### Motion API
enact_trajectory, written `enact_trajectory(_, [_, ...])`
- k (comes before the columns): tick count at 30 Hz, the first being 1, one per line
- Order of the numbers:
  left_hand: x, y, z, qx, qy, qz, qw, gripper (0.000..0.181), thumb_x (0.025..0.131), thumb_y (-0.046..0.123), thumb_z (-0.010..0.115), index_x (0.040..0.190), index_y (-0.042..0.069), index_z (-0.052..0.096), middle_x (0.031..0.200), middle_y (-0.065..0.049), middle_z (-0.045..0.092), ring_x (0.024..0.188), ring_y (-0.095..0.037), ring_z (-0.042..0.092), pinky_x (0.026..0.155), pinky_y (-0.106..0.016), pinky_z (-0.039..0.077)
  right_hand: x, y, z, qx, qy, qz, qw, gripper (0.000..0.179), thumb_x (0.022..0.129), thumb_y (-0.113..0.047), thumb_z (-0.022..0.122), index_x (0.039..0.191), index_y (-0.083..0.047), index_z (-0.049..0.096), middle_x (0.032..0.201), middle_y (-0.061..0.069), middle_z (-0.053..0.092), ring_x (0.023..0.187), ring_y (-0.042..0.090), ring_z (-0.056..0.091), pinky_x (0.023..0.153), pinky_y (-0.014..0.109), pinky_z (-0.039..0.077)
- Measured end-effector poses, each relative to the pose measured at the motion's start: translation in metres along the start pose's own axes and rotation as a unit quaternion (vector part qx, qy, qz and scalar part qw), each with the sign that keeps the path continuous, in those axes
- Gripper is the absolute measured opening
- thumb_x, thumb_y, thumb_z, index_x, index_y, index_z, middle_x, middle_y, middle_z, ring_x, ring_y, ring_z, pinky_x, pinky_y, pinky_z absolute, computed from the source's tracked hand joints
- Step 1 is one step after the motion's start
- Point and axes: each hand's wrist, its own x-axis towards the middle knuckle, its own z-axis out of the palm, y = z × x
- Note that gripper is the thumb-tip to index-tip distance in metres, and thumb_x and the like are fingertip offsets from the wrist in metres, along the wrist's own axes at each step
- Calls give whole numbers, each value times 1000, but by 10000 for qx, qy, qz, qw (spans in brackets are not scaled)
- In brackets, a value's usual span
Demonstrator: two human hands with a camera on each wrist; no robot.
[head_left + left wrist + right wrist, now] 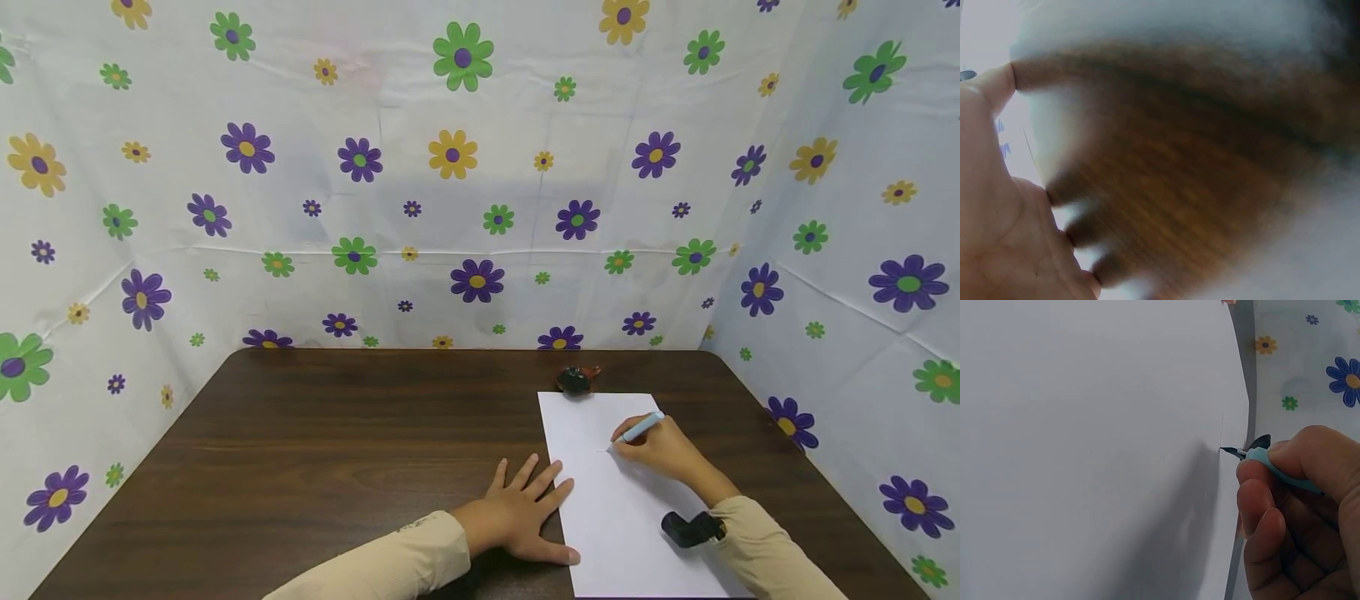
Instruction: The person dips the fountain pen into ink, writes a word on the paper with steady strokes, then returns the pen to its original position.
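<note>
My right hand (pixel 658 450) pinches a light blue pen (pixel 643 426) between thumb and fingers. Its dark pointed tip meets a white sheet of paper (pixel 611 517), where a short thin line shows; the right wrist view has this pen (pixel 1288 477) and the line up close. With fingers spread, my left hand (pixel 517 517) lies flat at the sheet's left edge, its thumb and fingertips on the paper. In the left wrist view, the palm of the left hand (pixel 1004 231) appears beside blurred brown wood.
A dark, glossy rounded object (pixel 575 380) with a reddish-brown part sits at the paper's far edge. Under everything is a dark brown wooden table (pixel 337 433). A flower-printed white cloth (pixel 510 108) stands around its back and sides. A black wrist camera (pixel 690 529) juts from the right sleeve.
</note>
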Motion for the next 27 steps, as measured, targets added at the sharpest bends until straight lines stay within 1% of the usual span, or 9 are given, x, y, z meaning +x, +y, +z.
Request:
enact_trajectory(7, [1,-1,1,-26,21,12,10000,86,81,78,45,153,41,14,161,11,1,148,-24,-2,112,-63,3,-4,3,-6,-34,84,105,9999,7,79,-5,73,83,-10,72,74,-3,65,59,5,46,50,21,40])
enact_trajectory(13, [0,0,0,-43,8,40,10000,86,82,77,45,153,39,15,161,10,1,148,-25,-2,112,-64,3,-7,8,-11,-169,140,236,9995,6,79,-6,74,83,-10,73,75,-3,64,61,7,46,50,22,40])
enact_trajectory(19, [-1,0,-1,-114,-32,52,9999,85,83,76,46,153,39,14,161,10,1,148,-25,-2,112,-64,2,-10,10,-17,-296,153,460,9984,5,79,-8,74,84,-10,73,73,-3,63,61,8,48,50,22,40])
enact_trajectory(27, [0,-1,-1,-122,-47,70,9999,86,83,76,46,153,39,13,161,11,0,148,-24,-3,112,-64,2,-14,14,-21,-250,169,712,9970,7,80,-9,75,86,-9,73,69,-2,63,59,10,51,49,22,40])
